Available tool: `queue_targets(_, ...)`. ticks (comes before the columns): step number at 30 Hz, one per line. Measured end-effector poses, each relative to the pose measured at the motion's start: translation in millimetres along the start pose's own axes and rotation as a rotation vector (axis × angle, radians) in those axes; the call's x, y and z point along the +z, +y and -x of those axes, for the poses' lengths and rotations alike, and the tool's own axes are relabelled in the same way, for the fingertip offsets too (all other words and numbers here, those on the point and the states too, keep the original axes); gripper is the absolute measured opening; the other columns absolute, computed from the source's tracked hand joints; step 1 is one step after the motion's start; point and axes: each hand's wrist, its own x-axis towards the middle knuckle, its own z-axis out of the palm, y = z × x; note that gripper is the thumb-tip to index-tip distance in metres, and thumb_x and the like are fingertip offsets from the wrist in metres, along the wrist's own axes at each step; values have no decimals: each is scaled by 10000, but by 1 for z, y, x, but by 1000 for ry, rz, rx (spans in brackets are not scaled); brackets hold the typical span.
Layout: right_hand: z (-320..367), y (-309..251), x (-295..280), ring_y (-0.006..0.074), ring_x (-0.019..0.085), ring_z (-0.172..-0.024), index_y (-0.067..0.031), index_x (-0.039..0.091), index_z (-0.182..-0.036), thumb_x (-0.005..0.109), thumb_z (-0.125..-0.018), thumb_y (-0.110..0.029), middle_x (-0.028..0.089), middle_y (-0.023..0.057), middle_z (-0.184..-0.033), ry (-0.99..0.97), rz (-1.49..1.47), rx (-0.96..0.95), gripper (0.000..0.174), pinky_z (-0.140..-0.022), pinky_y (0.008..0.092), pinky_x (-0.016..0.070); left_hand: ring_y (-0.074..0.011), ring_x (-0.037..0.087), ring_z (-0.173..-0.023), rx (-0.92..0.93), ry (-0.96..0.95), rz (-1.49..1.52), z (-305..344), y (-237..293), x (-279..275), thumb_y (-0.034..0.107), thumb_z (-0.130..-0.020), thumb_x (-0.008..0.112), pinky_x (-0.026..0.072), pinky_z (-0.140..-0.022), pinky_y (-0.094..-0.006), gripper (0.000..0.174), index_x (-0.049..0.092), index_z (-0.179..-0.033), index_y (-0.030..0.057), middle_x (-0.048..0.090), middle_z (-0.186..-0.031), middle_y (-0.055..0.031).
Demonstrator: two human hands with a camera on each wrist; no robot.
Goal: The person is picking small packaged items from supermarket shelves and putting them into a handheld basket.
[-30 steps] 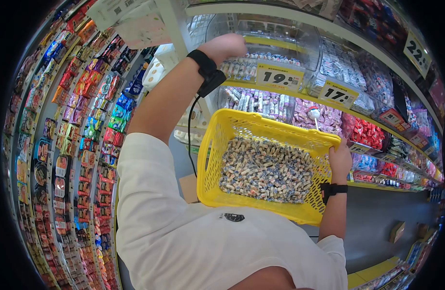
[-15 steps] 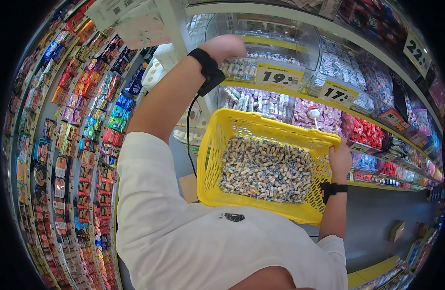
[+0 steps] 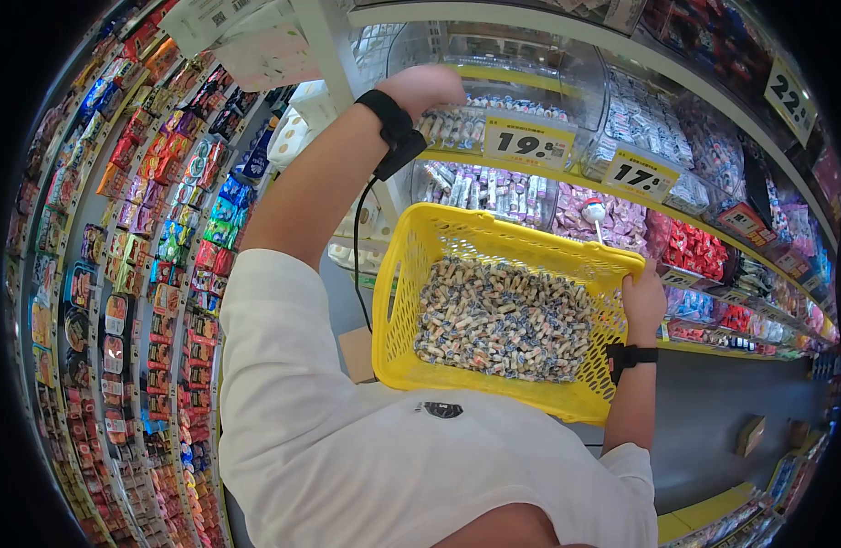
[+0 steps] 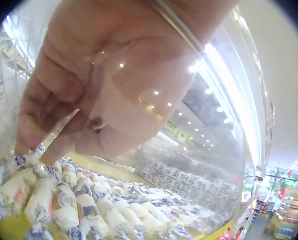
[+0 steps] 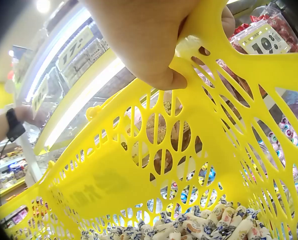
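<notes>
My left hand [image 3: 425,87] reaches into a clear plastic bin on the shelf. In the left wrist view, its bent fingers point down into white-and-blue wrapped candies [image 4: 84,205]. The fingertips pinch a twisted wrapper end [image 4: 40,148] at the top of the pile. With my right hand [image 3: 643,300] I grip the right far corner of a yellow shopping basket [image 3: 398,333], thumb over the rim [image 5: 171,82]. Many small wrapped candies [image 3: 503,320] cover the basket's bottom.
Price signs [image 3: 528,144] line the shelf edge above the basket. Lower bins hold purple [image 3: 489,196] and red wrapped sweets [image 3: 694,251]. A packed snack rack [image 3: 156,247] stands at the left. A cable [image 3: 357,260] hangs from my left wrist, and a cardboard box [image 3: 357,354] is below.
</notes>
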Motion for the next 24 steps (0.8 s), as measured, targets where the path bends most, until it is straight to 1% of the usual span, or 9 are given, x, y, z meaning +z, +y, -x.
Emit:
queue_targets(2, 0, -1, -1, 390, 644, -802, -38, 469, -1140, 592, -847, -256, 641, 205, -912, -5, 4, 2, 386, -671, 496, 514, -371, 609, -957, -92, -43, -52, -11, 0, 0, 215, -816, 588, 499, -795, -421, 270, 676, -993, 30, 657, -1002, -178)
queue_targets(5, 0, -2, -2, 389, 644, -802, -38, 470, -1126, 592, -845, -253, 640, 204, -907, -9, 6, 7, 375, -669, 495, 514, -325, 676, -820, -143, 27, 145, -20, -17, 15, 318, -823, 555, 560, -661, -434, 394, 682, -995, -13, 687, -954, -194)
queue_targets(8, 0, -3, -4, 389, 644, -801, -37, 470, -1121, 592, -844, -252, 640, 204, -905, -10, -1, 9, 372, -668, 495, 513, -326, 675, -832, -210, -79, 189, -23, -13, 12, 319, -817, 560, 566, -660, -429, 401, 681, -1023, -4, 684, -975, -196)
queue_targets(12, 0, -3, -5, 391, 644, -805, -37, 470, -1116, 591, -845, -254, 641, 204, -910, -13, -1, 12, 368, -671, 496, 513, -326, 677, -828, -35, -36, 241, -9, -13, 7, 317, -817, 557, 577, -646, -434, 398, 679, -1018, -5, 678, -993, -199)
queue_targets(15, 0, -3, -4, 393, 644, -811, -39, 468, -1128, 591, -846, -256, 641, 203, -917, -14, -3, 13, 377, -676, 498, 513, -326, 677, -822, 29, 20, 274, -6, -19, 11, 319, -822, 552, 580, -639, -435, 402, 676, -1013, -12, 675, -996, -200)
queue_targets(21, -1, 0, -1, 396, 643, -821, -50, 456, -1171, 591, -848, -259, 638, 206, -939, -25, 1, 14, 408, -687, 501, 511, -329, 673, -816, 12, -11, 223, -7, -15, 7, 324, -827, 548, 580, -649, -432, 410, 672, -1009, -21, 674, -987, -201)
queue_targets(24, -1, 0, -1, 397, 642, -831, -51, 453, -1179, 591, -847, -257, 637, 207, -948, -27, -6, 11, 414, -694, 501, 511, -333, 670, -816, 43, 13, 260, -4, -16, 7, 326, -832, 544, 579, -657, -432, 410, 671, -1006, -24, 674, -983, -201)
